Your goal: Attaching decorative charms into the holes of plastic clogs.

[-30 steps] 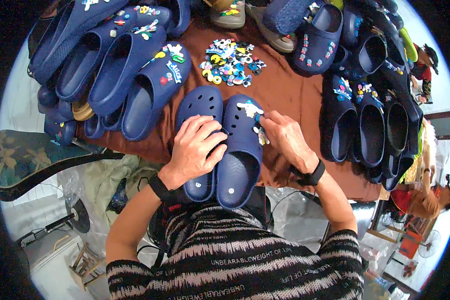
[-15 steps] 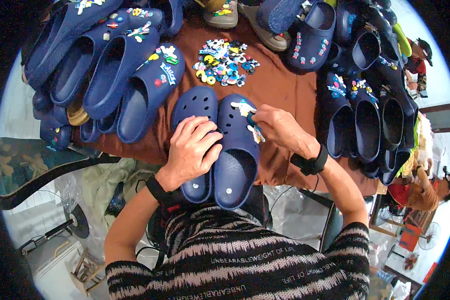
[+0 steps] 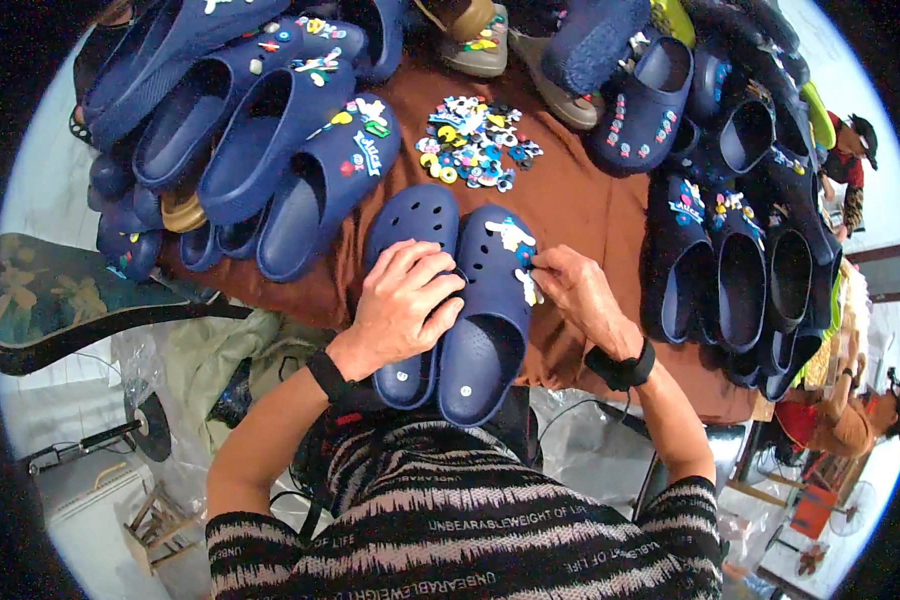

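Observation:
Two navy clogs lie side by side at the table's near edge, toes pointing away. Over the left clog (image 3: pixel 418 212), my left hand (image 3: pixel 398 308) curls, gripping its upper and inner edge. The right clog (image 3: pixel 485 370) carries white character charms (image 3: pixel 511 238) on its outer side, and its other round holes show bare. A small blue shoe charm (image 3: pixel 526 258) sits between the white ones, with the pinched fingertips of my right hand (image 3: pixel 578 295) against it. Those fingertips partly hide the contact. Beyond the clogs lies a pile of mixed colourful charms (image 3: pixel 475 145).
Decorated navy clogs (image 3: pixel 330 185) are stacked at the left, and more clogs (image 3: pixel 685 250) crowd the right. A brown cloth (image 3: pixel 580 215) covers the table. Beige clogs (image 3: pixel 475 55) stand at the back. Another person (image 3: pixel 850 425) is at the far right.
The view has shifted, so the table scene sits slightly lower and to the right. My right fingertips have drawn back a little, showing more of the blue charm. My left hand keeps its grip.

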Action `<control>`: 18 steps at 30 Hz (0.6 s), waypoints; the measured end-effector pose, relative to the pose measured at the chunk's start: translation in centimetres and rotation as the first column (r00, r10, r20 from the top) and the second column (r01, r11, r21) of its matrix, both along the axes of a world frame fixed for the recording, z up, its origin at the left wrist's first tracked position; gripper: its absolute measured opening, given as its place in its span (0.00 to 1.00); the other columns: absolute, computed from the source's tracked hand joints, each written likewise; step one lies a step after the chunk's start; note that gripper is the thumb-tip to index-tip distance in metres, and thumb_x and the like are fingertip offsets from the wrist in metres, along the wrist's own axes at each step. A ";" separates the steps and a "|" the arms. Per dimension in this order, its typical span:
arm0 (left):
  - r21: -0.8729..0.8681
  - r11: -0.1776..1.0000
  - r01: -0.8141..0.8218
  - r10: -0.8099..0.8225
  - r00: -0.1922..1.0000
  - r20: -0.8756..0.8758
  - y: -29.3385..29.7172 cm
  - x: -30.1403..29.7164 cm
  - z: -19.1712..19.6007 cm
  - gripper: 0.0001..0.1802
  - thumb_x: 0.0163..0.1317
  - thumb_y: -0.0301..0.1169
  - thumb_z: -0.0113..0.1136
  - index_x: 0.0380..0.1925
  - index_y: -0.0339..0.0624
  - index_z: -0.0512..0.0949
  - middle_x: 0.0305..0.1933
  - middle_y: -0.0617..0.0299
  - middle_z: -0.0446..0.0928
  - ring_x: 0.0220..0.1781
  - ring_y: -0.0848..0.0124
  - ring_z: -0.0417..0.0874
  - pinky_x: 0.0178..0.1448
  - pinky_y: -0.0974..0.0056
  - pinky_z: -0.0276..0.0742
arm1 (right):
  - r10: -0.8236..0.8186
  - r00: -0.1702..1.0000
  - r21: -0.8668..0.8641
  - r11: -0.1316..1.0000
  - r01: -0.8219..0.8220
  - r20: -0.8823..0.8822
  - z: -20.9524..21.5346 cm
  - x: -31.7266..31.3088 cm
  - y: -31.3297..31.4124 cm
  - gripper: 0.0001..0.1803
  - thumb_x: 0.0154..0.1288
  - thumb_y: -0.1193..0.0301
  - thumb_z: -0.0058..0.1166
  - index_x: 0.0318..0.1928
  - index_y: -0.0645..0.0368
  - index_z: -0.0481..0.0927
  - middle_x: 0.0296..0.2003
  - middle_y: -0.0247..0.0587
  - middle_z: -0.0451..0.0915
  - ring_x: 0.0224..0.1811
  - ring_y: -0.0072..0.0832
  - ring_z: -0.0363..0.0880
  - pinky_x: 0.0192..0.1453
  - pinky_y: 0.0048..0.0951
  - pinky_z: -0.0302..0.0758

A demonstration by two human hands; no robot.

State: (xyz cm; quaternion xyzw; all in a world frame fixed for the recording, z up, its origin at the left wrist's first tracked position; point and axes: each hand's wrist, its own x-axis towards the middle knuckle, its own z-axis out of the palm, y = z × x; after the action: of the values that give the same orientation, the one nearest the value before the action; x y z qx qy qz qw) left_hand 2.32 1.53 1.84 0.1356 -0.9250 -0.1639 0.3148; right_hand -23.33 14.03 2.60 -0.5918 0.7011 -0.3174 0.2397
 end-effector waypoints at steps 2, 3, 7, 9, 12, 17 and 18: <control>-0.007 1.000 -0.005 0.005 1.000 -0.011 -0.1 0.1 -0.1 0.10 0.56 0.35 0.67 0.36 0.44 0.83 0.47 0.58 0.80 0.57 0.54 0.80 0.63 0.47 0.74 | 0.098 0.991 0.109 0.990 -0.088 -0.093 1.2 -0.7 -1.1 0.09 0.66 0.70 0.60 0.43 0.62 0.84 0.40 0.53 0.84 0.43 0.52 0.84 0.46 0.44 0.79; -0.006 1.000 -0.005 0.005 1.000 -0.010 -0.1 0.1 -0.2 0.10 0.56 0.35 0.67 0.35 0.44 0.84 0.47 0.58 0.80 0.57 0.54 0.80 0.64 0.47 0.74 | 0.106 0.987 0.111 0.990 -0.092 -0.121 1.4 -1.1 -2.1 0.10 0.65 0.68 0.60 0.42 0.61 0.84 0.37 0.55 0.85 0.41 0.54 0.84 0.45 0.46 0.79; 0.004 1.000 -0.012 0.012 1.000 -0.017 -0.1 0.4 0.0 0.09 0.55 0.35 0.68 0.34 0.44 0.84 0.47 0.59 0.81 0.57 0.55 0.80 0.64 0.47 0.74 | 0.136 0.974 0.087 0.989 -0.122 -0.180 2.8 -2.2 -7.0 0.10 0.65 0.70 0.58 0.42 0.63 0.84 0.36 0.56 0.84 0.41 0.54 0.84 0.46 0.47 0.79; 0.010 1.000 -0.015 0.016 1.000 -0.018 -0.2 0.4 0.0 0.09 0.55 0.35 0.68 0.34 0.44 0.84 0.47 0.59 0.81 0.57 0.55 0.80 0.64 0.47 0.74 | 0.150 0.972 0.064 0.988 -0.140 -0.182 1.2 -3.4 -9.8 0.10 0.65 0.71 0.57 0.43 0.64 0.84 0.36 0.57 0.84 0.41 0.54 0.84 0.46 0.47 0.79; 0.053 0.999 0.010 -0.009 1.000 -0.028 -0.6 0.2 0.6 0.08 0.58 0.35 0.67 0.34 0.44 0.84 0.44 0.58 0.82 0.56 0.55 0.81 0.64 0.48 0.73 | 0.124 0.980 0.013 0.992 -0.123 -0.158 -0.7 -4.7 -12.9 0.11 0.65 0.71 0.57 0.44 0.64 0.84 0.38 0.58 0.85 0.42 0.54 0.85 0.48 0.46 0.79; 0.258 0.965 0.049 -0.054 0.998 0.013 -1.9 -0.5 1.5 0.09 0.64 0.35 0.63 0.32 0.42 0.83 0.39 0.59 0.83 0.52 0.57 0.82 0.61 0.52 0.72 | -0.006 0.982 -0.030 1.000 0.001 -0.186 -3.7 -5.8 -17.1 0.13 0.65 0.68 0.59 0.47 0.61 0.84 0.41 0.56 0.86 0.46 0.52 0.85 0.52 0.47 0.80; 0.266 0.963 0.053 -0.063 0.998 0.029 -2.0 -0.6 1.4 0.09 0.64 0.36 0.63 0.32 0.42 0.83 0.39 0.59 0.83 0.51 0.58 0.82 0.60 0.52 0.72 | -0.003 0.982 -0.028 1.000 -0.002 -0.187 -3.9 -5.7 -17.5 0.13 0.65 0.68 0.59 0.47 0.61 0.84 0.41 0.56 0.86 0.46 0.52 0.85 0.52 0.47 0.80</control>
State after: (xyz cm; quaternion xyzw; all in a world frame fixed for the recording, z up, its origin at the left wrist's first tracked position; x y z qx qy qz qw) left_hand 1.69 -0.49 3.29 0.1521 -0.9042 -0.2926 0.2715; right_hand -29.00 -3.44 -1.31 -0.6222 0.7160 -0.2704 0.1643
